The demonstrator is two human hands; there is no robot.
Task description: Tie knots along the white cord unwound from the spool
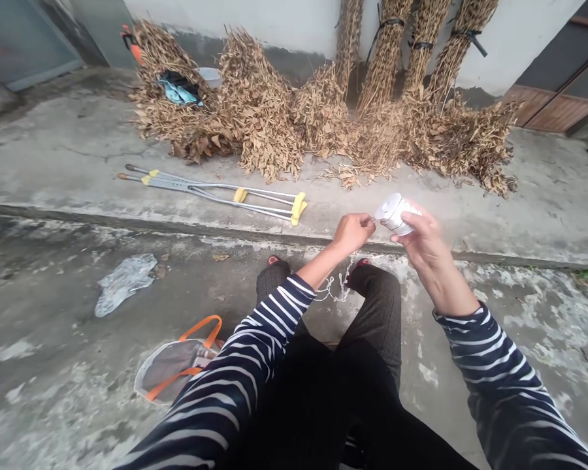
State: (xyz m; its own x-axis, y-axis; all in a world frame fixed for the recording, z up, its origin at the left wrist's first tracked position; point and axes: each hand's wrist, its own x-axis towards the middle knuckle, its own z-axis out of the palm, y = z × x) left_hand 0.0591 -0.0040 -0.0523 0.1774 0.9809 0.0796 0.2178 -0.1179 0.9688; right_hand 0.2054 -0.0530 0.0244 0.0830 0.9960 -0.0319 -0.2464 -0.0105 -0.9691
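My right hand (pixel 424 238) is closed around a white spool (pixel 396 212) wound with pale cord, held out in front of me over the step. Close by its left end, my left hand (pixel 357 232) is pinched; a thin bit of the cord seems to run from its fingertips to the spool. Below the hands, a loose white cord (pixel 342 287) hangs or lies in curls between my knees. Its link to the spool or to my left hand cannot be made out.
A pair of crutches (pixel 215 191) with yellow pads lies on the concrete step (pixel 78 183). Dried plant bundles (pixel 269 104) line the wall. A crumpled clear plastic sheet (pixel 126 282) and a bag with orange handles (pixel 166 369) are on the lower ground to my left.
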